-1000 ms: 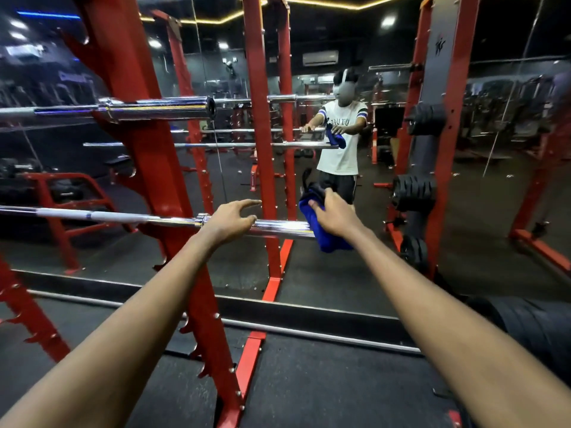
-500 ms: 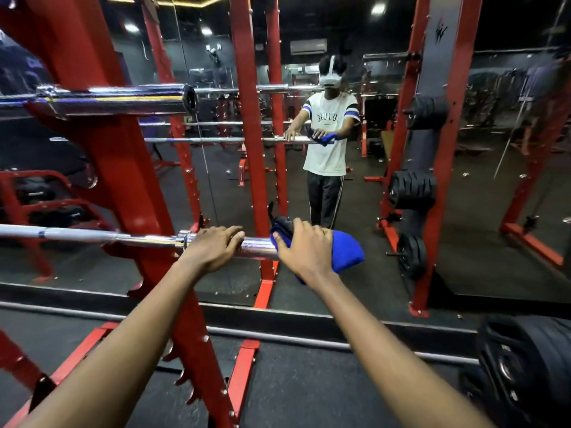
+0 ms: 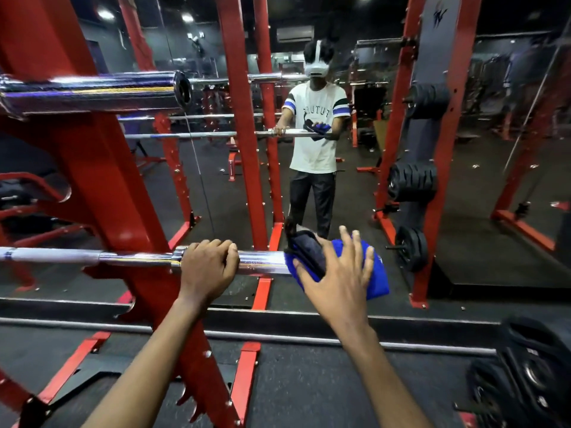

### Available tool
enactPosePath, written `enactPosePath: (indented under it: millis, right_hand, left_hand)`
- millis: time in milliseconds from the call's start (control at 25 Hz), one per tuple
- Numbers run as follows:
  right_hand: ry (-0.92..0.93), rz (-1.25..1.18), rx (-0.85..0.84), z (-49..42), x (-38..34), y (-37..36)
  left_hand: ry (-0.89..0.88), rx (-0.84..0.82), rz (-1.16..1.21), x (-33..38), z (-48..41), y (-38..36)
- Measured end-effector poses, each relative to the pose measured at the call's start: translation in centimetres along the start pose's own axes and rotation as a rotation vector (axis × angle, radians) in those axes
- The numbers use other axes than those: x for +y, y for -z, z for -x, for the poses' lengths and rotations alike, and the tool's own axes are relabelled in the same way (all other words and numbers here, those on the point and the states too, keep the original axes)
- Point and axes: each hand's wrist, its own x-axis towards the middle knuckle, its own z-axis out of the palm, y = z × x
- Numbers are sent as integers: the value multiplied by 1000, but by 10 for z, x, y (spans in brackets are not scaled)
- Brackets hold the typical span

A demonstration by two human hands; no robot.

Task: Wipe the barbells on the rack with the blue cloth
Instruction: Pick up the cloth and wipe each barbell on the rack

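Our right hand (image 3: pixel 336 273), fingers straight and spread, presses flat on the blue cloth (image 3: pixel 377 273), a soft fold draped over the right end of the lower barbell (image 3: pixel 262 262). That smooth chrome bar runs level, left to right, across the red steel rack (image 3: pixel 117 193). Our left hand (image 3: pixel 207 267) curls round its thick sleeve, just left of the cloth. A second chrome barbell (image 3: pixel 92 92) sits higher, to the left.

Above the right hand (image 3: pixel 336 273), the mirrored white T-shirt (image 3: pixel 313 152) bears dark letters reading roughly "UTUR"; the first letter is unclear.
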Motion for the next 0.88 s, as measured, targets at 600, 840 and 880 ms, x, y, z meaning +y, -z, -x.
enactPosePath:
  millis: [600,840,880]
  right_hand:
    - [-137,-35,306,36,-46,-39]
    - [-407,-57,464,21,-43,-37]
    - [-399,-70,462,24,-57,-45]
  left_hand:
    - [-44,-214,167,-16,-10,13]
    - [-208,-209,182,-35,-13,16]
    - [-239,-186,184,-34,-10,13]
